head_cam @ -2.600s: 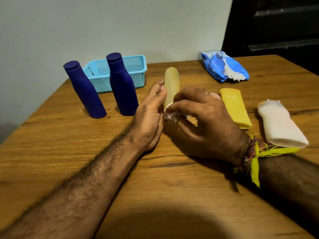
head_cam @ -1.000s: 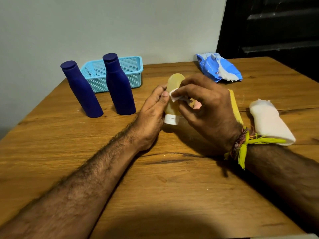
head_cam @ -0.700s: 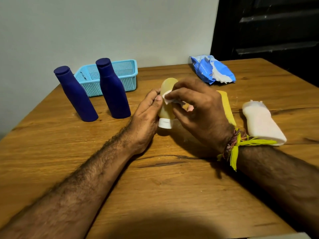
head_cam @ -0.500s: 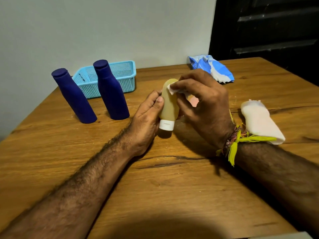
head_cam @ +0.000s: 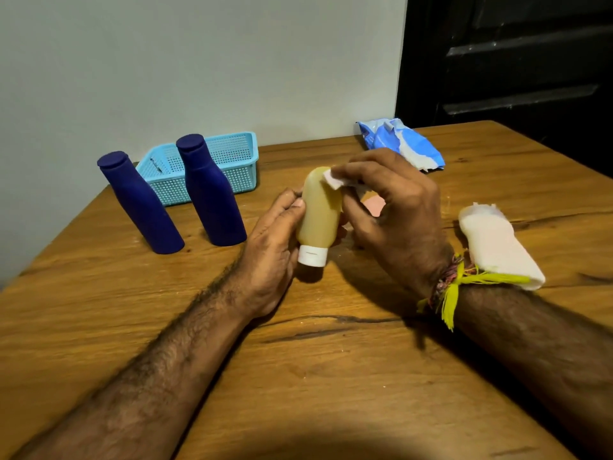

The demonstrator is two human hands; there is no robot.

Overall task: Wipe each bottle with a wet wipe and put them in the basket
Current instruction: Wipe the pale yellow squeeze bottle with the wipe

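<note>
My left hand [head_cam: 272, 247] holds a small yellowish bottle [head_cam: 318, 214] upside down, its white cap pointing at the table. My right hand [head_cam: 394, 210] pinches a white wet wipe [head_cam: 333, 178] and presses it against the bottle's upper end. Two dark blue bottles [head_cam: 141, 202] [head_cam: 210, 190] stand upright at the left, in front of a light blue mesh basket [head_cam: 238, 161]. A white bottle [head_cam: 497, 244] lies on its side at the right. A pink item [head_cam: 374, 204] shows partly behind my right hand.
A blue and white wet wipe pack [head_cam: 403, 144] lies at the back of the wooden table [head_cam: 331, 376], near the wall. A dark doorway is behind the table's right corner. The basket sits against the wall at the back left.
The wipe in my right hand has moved from the bottle's lower part up to its top end. The bottle tilted so its white cap came into sight. The yellow bottle behind my right hand is now hidden.
</note>
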